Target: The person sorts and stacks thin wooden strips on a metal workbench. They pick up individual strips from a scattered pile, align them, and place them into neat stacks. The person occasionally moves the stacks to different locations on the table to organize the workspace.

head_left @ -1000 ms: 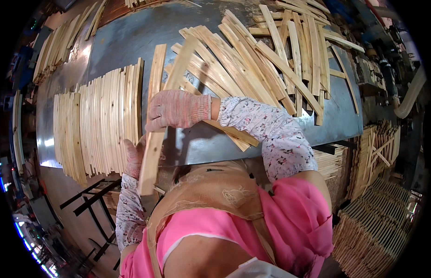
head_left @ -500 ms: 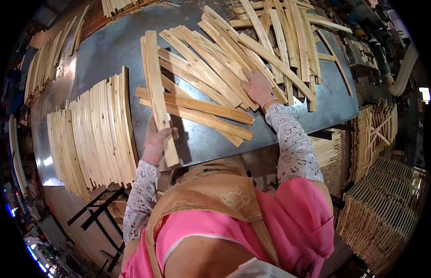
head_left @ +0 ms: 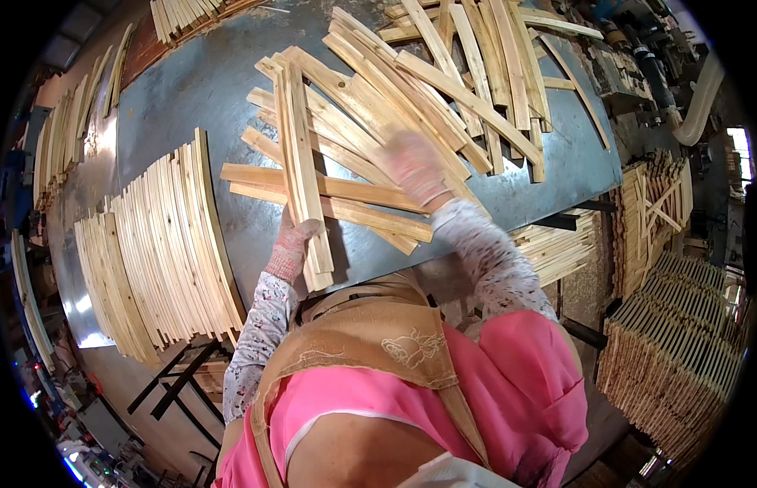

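My left hand (head_left: 291,248), in a pinkish knit glove, is closed around the near end of a few pale wooden slats (head_left: 299,150). These stand out away from me over the other slats on the metal table (head_left: 232,98). My right hand (head_left: 413,167), gloved alike, is smeared by motion over a fanned pile of loose slats (head_left: 358,102); its fingers cannot be made out. Between my hands, two or so slats (head_left: 362,189) lie crosswise, passing under the held ones.
On the left a neat row of slats (head_left: 171,244) lies side by side. More slats (head_left: 496,65) are heaped criss-cross at the far right. Stacked wood (head_left: 671,350) stands on the floor at right, and black metal bars (head_left: 179,378) jut below the table's near left edge.
My right hand has moved left across the pile and is now blurred. The left hand has shifted slightly right, and its bundle now shows more slats than before.
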A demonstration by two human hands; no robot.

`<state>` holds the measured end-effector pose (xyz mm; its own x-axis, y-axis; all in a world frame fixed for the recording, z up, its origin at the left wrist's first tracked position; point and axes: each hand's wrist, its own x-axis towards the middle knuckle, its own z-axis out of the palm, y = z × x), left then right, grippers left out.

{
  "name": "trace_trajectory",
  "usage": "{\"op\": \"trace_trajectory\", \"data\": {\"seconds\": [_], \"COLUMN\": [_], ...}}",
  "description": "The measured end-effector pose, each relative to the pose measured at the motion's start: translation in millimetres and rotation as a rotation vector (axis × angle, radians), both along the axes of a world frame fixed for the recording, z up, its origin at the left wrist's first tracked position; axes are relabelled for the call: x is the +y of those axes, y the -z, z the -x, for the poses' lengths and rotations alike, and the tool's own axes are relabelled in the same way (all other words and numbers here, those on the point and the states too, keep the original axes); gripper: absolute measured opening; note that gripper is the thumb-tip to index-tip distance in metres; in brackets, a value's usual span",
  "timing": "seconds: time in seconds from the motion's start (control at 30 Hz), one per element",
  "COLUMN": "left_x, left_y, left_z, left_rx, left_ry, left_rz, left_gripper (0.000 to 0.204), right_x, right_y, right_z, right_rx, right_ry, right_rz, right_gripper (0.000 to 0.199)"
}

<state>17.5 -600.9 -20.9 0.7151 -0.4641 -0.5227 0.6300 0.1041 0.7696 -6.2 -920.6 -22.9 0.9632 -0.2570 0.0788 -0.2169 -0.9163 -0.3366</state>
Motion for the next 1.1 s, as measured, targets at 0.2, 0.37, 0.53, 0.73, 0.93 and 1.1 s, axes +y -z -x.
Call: {"op": "trace_trajectory", "data": {"seconds": [0.2, 0.37, 0.53, 0.73, 0.93, 1.1], "left_x": [16.6, 90.4, 259.6, 294.7, 325.3, 448.7], "left_y": [-19.2, -64.4, -55.7, -27.6, -33.4, -36.6], "left_z": [-6.8, -7.8, -40.4, -23.7, -16.6, -28.4], "left_rx": [0.071, -0.325, -0.366, -0.269, -0.283, -0.254], "left_ry": [0.009, -0.096, -0.074, 0.051, -0.04, -0.048], "left_rz": [0.013, -0.312, -1.265, -1.834, -1.757, -1.819], "left_gripper": [0.06, 0.084, 0.081, 0.076, 0.076, 0.079], "right_x": [-112.5, -102.4, -117.6, -135.0, -46.7, -37.1], "right_y": [10.5, 5.4, -1.5, -26.4, 13.4, 10.2], "right_z": [48.0, 36.0, 27.0, -0.9, -38.7, -18.4], "right_rx": [-0.015, 0.229, -0.001, 0.103, 0.24, 0.313], "right_ry": [0.148, 0.165, 0.245, 0.326, 0.385, -0.165], "right_rz": [0.42, 0.325, 0.236, -0.306, 0.081, 0.484], "right_gripper": [0.041, 0.043, 0.031, 0.039, 0.047, 0.037]}}
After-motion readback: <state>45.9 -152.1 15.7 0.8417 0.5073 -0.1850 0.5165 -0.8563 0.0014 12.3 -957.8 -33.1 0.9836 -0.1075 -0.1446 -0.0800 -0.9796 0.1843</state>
